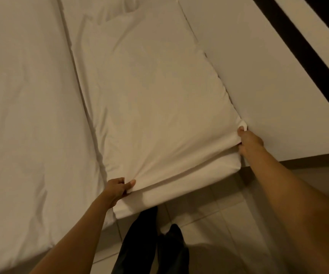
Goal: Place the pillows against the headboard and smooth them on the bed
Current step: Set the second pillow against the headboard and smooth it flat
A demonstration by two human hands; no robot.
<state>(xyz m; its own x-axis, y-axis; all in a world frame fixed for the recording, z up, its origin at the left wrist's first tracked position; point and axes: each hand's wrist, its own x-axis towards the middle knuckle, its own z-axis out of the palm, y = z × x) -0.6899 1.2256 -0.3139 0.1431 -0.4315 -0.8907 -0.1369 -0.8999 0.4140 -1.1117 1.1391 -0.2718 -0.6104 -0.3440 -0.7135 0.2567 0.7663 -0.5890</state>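
Down at our feet, pale floor tiles point(209, 220) and dark trouser legs point(140, 238), so we're standing at the side of the bed point(21, 115), right by its head end. Now the hands: our left hand point(118, 189) is pinching the near left corner of the pillow point(155, 99), thumb on top and fingers curled under the fabric. Our right hand point(248, 141) is reaching further out and has the near right corner bunched in its fingers, tight up where that corner meets the headboard point(268, 86). So the left is the nearer one, the right is doing the stretch.

The pillow runs straight away from us, long axis pointing up the frame, its right edge lying along the headboard all the way. It looks placed; what's left, we'd say, is tugging the near end square and flattening it.

Soft white cotton, plump in the middle, and creases fanning out from both pinched corners. Smooth, flat, pale panel on the headboard. Further off, a second pillow point(120, 8) with a dented, rumpled top sits at the far end. To the left, a white duvet with gentle ripples.
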